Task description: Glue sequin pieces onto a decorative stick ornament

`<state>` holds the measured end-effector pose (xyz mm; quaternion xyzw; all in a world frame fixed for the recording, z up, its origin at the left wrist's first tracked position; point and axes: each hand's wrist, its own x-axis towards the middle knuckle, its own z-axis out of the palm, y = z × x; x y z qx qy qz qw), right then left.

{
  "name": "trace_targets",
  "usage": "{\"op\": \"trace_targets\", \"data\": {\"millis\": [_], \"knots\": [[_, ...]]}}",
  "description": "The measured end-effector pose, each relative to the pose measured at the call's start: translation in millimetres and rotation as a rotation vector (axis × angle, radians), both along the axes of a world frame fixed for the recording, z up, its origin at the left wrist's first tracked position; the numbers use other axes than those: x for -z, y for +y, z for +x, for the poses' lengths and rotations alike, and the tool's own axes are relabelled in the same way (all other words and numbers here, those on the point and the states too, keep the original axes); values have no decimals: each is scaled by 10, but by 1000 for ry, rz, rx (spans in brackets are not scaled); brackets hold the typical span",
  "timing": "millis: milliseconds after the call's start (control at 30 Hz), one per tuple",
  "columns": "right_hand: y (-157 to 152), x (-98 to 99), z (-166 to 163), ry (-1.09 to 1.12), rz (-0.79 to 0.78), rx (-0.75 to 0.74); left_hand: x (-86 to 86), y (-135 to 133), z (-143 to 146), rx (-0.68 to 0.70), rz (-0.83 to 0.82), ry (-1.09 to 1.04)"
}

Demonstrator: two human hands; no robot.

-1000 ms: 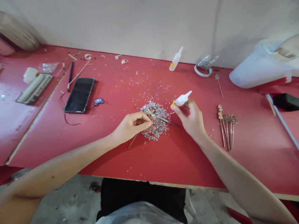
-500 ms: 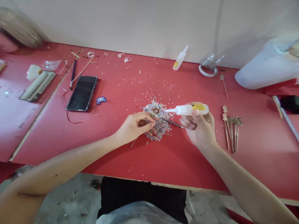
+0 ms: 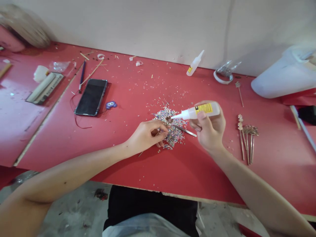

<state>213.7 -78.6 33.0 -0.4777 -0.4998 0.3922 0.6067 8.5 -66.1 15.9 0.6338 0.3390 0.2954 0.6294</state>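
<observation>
My right hand (image 3: pixel 209 131) grips a small white glue bottle (image 3: pixel 199 111) with a yellow label, held sideways, its nozzle pointing left at a small brown piece on top of a pile of glittery sequins (image 3: pixel 170 128). My left hand (image 3: pixel 146 135) is pinched closed at the pile's left edge, holding a thin wooden stick (image 3: pixel 141 153) whose lower end shows below the hand. Metal tweezers (image 3: pixel 186 130) lie across the pile between the two hands. All of this rests on a red table (image 3: pixel 123 158).
Several finished decorated sticks (image 3: pixel 245 138) lie right of my right hand. A second glue bottle (image 3: pixel 195 64), a tape roll (image 3: pixel 223 75), a black phone (image 3: pixel 92 97), a blue pen (image 3: pixel 82 75) and a white bag (image 3: pixel 283 79) sit further back. Scraps litter the table.
My right hand turned the glue bottle from nozzle-up to sideways and brought the nozzle down to the piece on the pile. My left hand stayed pinched at the pile.
</observation>
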Motion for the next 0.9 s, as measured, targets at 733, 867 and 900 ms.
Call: {"op": "trace_targets", "data": {"millis": [733, 867, 900], "knots": [[-75, 268, -34, -328, 46, 164, -43, 3, 21, 1, -20, 27], [-83, 271, -35, -336, 43, 160, -38, 4, 14, 12, -16, 23], [-86, 270, -35, -335, 44, 164, -36, 5, 12, 15, -11, 21]]}}
